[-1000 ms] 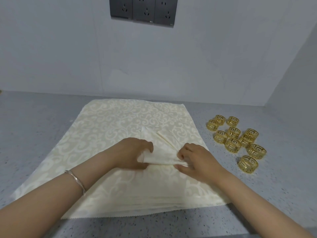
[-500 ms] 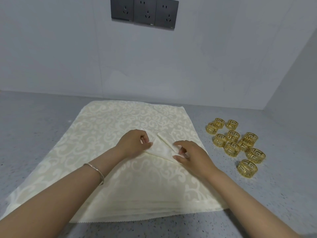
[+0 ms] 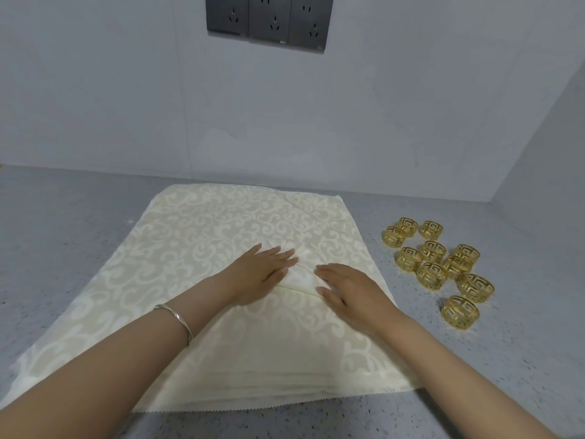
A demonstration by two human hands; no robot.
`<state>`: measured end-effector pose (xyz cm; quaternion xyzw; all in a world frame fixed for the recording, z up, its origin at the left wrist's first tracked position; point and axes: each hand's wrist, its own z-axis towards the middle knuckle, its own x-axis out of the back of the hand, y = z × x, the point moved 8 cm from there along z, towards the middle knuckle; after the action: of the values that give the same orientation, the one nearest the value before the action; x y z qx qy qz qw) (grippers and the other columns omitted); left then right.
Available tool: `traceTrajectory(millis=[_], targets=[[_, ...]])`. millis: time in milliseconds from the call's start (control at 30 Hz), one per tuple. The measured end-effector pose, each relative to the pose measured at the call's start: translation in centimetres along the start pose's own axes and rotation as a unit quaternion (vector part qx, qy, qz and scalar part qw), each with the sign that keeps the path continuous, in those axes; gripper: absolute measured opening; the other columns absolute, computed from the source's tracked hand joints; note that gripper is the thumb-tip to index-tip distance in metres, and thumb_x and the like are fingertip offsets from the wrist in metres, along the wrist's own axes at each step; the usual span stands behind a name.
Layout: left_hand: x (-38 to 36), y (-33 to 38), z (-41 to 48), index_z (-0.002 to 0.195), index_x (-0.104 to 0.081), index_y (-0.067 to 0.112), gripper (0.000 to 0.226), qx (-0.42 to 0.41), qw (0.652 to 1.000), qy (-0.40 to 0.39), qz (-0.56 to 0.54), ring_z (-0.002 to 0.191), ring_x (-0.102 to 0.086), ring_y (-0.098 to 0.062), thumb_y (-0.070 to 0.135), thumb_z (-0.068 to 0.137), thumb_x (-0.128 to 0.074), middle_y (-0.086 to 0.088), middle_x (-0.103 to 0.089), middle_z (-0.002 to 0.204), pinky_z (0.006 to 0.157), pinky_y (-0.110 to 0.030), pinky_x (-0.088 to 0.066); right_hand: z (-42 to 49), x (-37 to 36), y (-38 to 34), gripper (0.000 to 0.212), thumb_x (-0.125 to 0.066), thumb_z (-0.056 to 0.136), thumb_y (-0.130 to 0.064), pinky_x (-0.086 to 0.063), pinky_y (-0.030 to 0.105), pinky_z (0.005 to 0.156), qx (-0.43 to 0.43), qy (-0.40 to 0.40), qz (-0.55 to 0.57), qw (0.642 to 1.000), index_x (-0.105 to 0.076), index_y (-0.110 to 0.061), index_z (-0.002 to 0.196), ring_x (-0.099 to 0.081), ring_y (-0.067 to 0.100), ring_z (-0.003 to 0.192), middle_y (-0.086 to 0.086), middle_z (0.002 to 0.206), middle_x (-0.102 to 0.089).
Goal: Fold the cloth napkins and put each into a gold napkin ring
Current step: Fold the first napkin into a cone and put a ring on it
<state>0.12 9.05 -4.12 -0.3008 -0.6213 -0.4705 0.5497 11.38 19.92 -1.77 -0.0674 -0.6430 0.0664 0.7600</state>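
In the head view, a stack of cream cloth napkins with a pale scroll pattern [image 3: 202, 248] lies flat on the grey speckled table [image 3: 63, 223], its layered, zigzag-cut edges showing at the near side. On top of the stack, a little right of its middle, sits one small folded cream napkin [image 3: 302, 277], and both hands are on it. The left hand [image 3: 261, 274] lies flat with its fingers straight and together, pressing the fold's left part. The right hand [image 3: 349, 291] is flat too, fingers straight, pressing the right and near part. Neither hand grips anything (they look to be creasing the fold, as I judge it). A cluster of gold openwork metal napkin rings [image 3: 431, 275] stands on the table to the right of the stack, apart from it. Every ring is empty.

Several things could go wrong from here:

- The smooth cloth may spring open once the palms lift, since nothing pins the fold but their weight.
- Any sideways slide while pressing could drag and rumple the top sheet of the stack underneath.
- The fold and the stack are the same cream, so a pinch meant for the fold could catch the sheet below as well.
- A reach towards the rings by the right hand could knock the cluster apart, as the rings stand close together, some touching.
- A loose, thick fold may jam at a ring's mouth.
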Motion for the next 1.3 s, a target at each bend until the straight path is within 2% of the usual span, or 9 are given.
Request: traceTrajectory(millis=[200,367,500,600,700,800,867,1067,1300], targets=[[0.1,0.0,0.2,0.149,-0.026,0.034,0.044,0.027,0.998,-0.015,-0.052,0.146,-0.010,-0.005,0.030,0.105,-0.019,0.017,-0.016,0.157,0.120,-0.030,0.000,0.9,-1.3,-1.5,0.058,-0.031,0.101,-0.038,-0.019,0.026,0.113,-0.007,-0.064,-0.076,0.995,-0.010,-0.020,0.152,-0.009,0.019,0.147,-0.004,0.159,-0.013],[0.2,-0.1,0.1,0.147,-0.030,0.034,0.045,0.045,0.995,-0.027,-0.084,0.145,-0.012,-0.003,0.033,0.105,-0.015,0.018,-0.019,0.156,0.119,-0.028,0.000,3.1,-1.3,-2.0,0.049,-0.040,0.098,-0.013,-0.039,0.031,0.096,-0.042,-0.025,-0.142,0.989,-0.029,-0.011,0.146,-0.032,0.023,0.138,0.003,0.149,-0.037],[0.6,-0.3,0.1,0.147,-0.031,0.034,0.053,0.087,0.987,-0.050,-0.123,0.145,-0.015,-0.006,0.051,0.101,-0.011,0.014,-0.025,0.155,0.120,-0.031,-0.003,3.5,-1.3,-2.1,0.031,-0.045,0.086,-0.002,-0.032,0.030,0.062,-0.068,0.035,-0.141,0.987,-0.054,-0.014,0.113,-0.060,0.023,0.092,0.002,0.099,-0.062],[2.9,0.3,-0.6,0.149,-0.025,0.035,0.058,0.084,0.983,0.011,-0.165,0.146,-0.014,-0.006,0.056,0.097,-0.010,0.013,-0.023,0.156,0.120,-0.032,-0.002,3.4,-0.1,-0.9,0.030,-0.050,0.086,-0.006,-0.039,0.030,0.063,-0.075,0.090,-0.041,0.992,-0.066,-0.020,0.106,-0.062,0.019,0.078,-0.001,0.088,-0.069],[7.4,1.7,-2.2,0.151,-0.013,0.034,0.065,0.035,0.978,0.153,-0.137,0.146,-0.004,-0.001,0.065,0.094,-0.015,0.016,-0.012,0.158,0.120,-0.028,0.001,3.4,2.6,1.8,0.017,-0.054,0.092,-0.013,-0.037,0.022,0.056,-0.168,0.119,0.236,0.950,-0.070,-0.014,0.087,-0.056,0.014,0.069,0.001,0.081,-0.066],[9.7,3.4,-3.7,0.152,-0.007,0.035,0.076,-0.034,0.977,0.207,-0.045,0.145,0.003,0.001,0.071,0.088,-0.027,0.018,-0.002,0.158,0.119,-0.024,0.005,3.0,2.0,3.5,0.019,-0.067,0.088,-0.027,-0.055,0.031,0.075,-0.280,0.035,0.523,0.804,-0.067,-0.010,0.094,-0.068,0.021,0.082,0.005,0.092,-0.072],[8.9,4.5,-3.9,0.152,-0.003,0.035,0.082,-0.072,0.981,0.176,0.020,0.145,0.009,0.001,0.073,0.085,-0.032,0.018,0.004,0.158,0.119,-0.025,0.008,2.6,0.9,3.3,0.029,-0.069,0.086,-0.026,-0.055,0.039,0.085,-0.306,-0.044,0.604,0.734,-0.065,-0.009,0.109,-0.068,0.026,0.094,0.010,0.105,-0.071],[2.1,4.2,-3.2,0.150,0.010,0.037,0.096,-0.078,0.992,0.020,0.092,0.141,0.025,-0.001,0.079,0.080,-0.039,0.020,0.020,0.155,0.116,-0.029,0.017,0.7,-2.7,2.3,0.062,-0.076,0.075,-0.037,-0.048,0.041,0.098,-0.341,-0.276,0.519,0.734,-0.057,-0.005,0.124,-0.062,0.030,0.110,0.015,0.118,-0.066],[-0.4,4.5,-2.0,0.151,0.000,0.039,0.080,-0.033,0.999,-0.033,0.004,0.146,0.003,-0.002,0.068,0.089,-0.040,0.023,0.003,0.157,0.120,-0.028,-0.004,0.6,-3.0,3.3,0.056,-0.074,0.080,-0.036,-0.051,0.039,0.092,-0.337,-0.270,0.486,0.760,-0.057,-0.006,0.123,-0.064,0.027,0.105,0.012,0.115,-0.067]])
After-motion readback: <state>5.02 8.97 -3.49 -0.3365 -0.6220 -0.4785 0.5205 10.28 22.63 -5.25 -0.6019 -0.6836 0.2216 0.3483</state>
